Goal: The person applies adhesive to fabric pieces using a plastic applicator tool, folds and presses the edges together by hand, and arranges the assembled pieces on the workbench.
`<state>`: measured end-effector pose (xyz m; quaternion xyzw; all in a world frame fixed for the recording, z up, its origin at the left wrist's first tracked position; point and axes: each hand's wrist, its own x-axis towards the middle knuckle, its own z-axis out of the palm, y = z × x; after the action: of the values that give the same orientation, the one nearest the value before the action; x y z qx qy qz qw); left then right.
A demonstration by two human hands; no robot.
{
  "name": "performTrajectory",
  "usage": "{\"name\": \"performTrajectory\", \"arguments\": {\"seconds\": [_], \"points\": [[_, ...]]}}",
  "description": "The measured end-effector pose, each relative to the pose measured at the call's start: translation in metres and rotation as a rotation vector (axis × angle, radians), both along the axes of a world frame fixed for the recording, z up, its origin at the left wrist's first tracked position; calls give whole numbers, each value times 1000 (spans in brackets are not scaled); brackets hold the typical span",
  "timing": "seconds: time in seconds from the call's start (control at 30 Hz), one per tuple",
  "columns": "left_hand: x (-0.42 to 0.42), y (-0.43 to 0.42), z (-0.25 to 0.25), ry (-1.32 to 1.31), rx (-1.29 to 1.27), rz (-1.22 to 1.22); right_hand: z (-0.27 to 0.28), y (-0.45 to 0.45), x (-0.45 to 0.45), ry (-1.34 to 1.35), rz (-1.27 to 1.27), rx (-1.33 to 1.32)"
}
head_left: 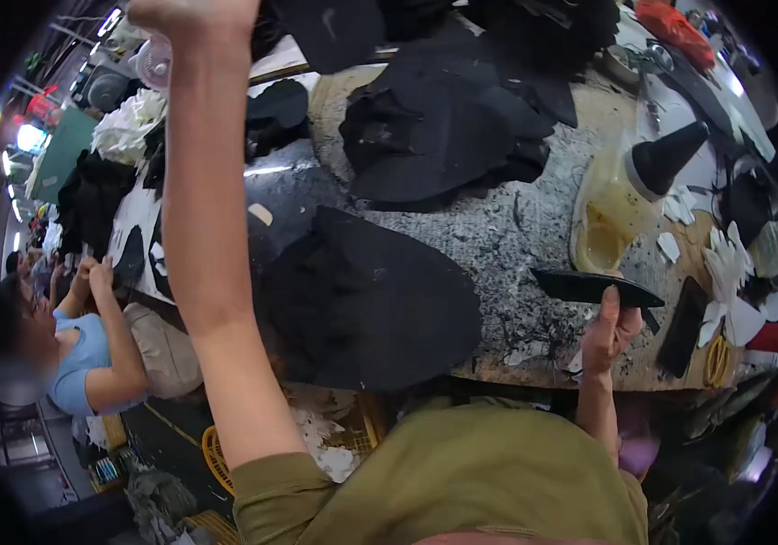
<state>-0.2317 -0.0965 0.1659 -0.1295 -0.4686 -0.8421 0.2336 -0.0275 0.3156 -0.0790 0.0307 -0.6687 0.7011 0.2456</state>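
My left arm stretches up the view, and my left hand [196,13] is cut off by the top edge, so its fingers do not show. Close to it lie dark cut pieces on the table. At the right, my right hand [612,331] grips a thin, flat dark piece [596,287], thumb along its near edge. Just behind that piece stands a glue bottle [609,202] with a black cone nozzle and yellowish liquid inside. A large rounded black sheet [380,304] lies in front of me, and a stack of black sheets [448,127] sits beyond it.
The worktable [534,227] is stained with dried residue. White gloves [727,277], a black rectangular object [683,329] and a yellow looped band [716,361] lie at the right. A red bag [675,32] is at the far right. Another person [98,350] works at the left.
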Motion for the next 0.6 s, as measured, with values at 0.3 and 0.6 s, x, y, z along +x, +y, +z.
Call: {"name": "performTrajectory", "arguments": {"seconds": [0.3, 0.6], "points": [[52, -91, -230, -546, -618, 577, 25, 90, -21, 1, -438, 693], [294, 129, -207, 39, -2027, -36, 27, 59, -53, 306, -219, 960]]}}
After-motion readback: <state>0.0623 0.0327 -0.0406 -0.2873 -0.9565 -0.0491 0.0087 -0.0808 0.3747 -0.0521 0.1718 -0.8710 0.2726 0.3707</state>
